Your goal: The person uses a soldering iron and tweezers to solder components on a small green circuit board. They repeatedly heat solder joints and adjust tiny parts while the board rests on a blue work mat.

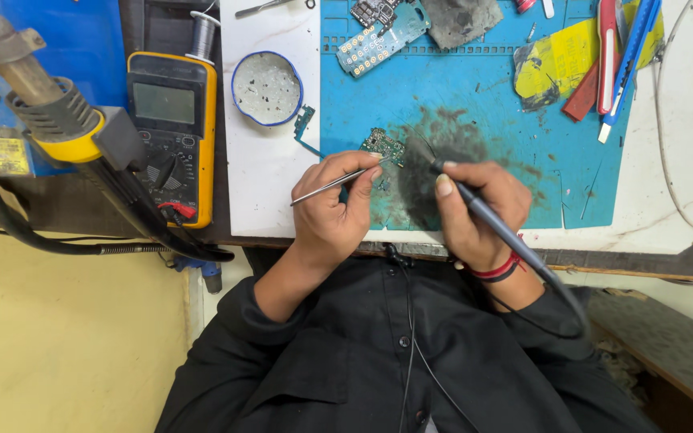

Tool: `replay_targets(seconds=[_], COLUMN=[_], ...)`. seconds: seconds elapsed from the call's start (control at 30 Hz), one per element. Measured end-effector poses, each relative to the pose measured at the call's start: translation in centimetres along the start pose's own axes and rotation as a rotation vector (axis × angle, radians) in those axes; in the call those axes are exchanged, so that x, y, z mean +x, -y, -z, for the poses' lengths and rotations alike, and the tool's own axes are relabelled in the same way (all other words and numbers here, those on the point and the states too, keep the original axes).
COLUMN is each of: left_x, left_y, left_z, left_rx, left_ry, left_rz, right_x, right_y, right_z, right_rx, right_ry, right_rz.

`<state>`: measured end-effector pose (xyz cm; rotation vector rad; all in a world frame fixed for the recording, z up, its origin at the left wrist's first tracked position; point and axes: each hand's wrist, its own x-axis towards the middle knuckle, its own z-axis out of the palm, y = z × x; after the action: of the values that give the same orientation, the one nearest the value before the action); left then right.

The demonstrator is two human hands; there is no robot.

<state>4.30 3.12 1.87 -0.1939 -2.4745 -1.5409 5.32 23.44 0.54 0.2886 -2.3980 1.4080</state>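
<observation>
My left hand (332,204) grips thin metal tweezers (322,188), their tips reaching toward a small green circuit board (384,145) on the blue work mat (491,112). My right hand (475,212) holds a dark soldering iron (491,216) like a pen, its tip pointing at the right edge of that board. The iron's cable runs back over my black sleeve. Both hands rest at the mat's near edge, over a dark scorched patch.
A yellow multimeter (172,132) lies at the left, with a hot-air gun nozzle (50,112) in front of it. A round tin (266,88) sits behind my left hand. A keypad board (374,40), cutters and pens (619,56) lie at the back.
</observation>
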Motion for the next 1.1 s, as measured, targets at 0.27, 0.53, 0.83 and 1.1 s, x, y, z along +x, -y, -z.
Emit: replay_targets(seconds=[0.27,0.53,0.83,1.1], left_x=[0.4,0.4,0.5,0.5], left_y=[0.2,0.4,0.5,0.4], left_z=[0.1,0.0,0.0,0.0], left_rx=[0.088,0.115,0.107,0.116], left_ry=[0.026,0.039,0.037,0.044], left_rz=[-0.081,-0.107,-0.112,-0.106], right_x=[0.8,1.0,1.0,1.0], right_y=[0.3,0.1,0.2,0.2], right_z=[0.0,-0.2,-0.2,-0.2], right_rx=[-0.003,-0.003,-0.012,-0.019], right_ry=[0.118,0.122,0.113,0.110], right_rz=[0.090,0.101,0.093,0.094])
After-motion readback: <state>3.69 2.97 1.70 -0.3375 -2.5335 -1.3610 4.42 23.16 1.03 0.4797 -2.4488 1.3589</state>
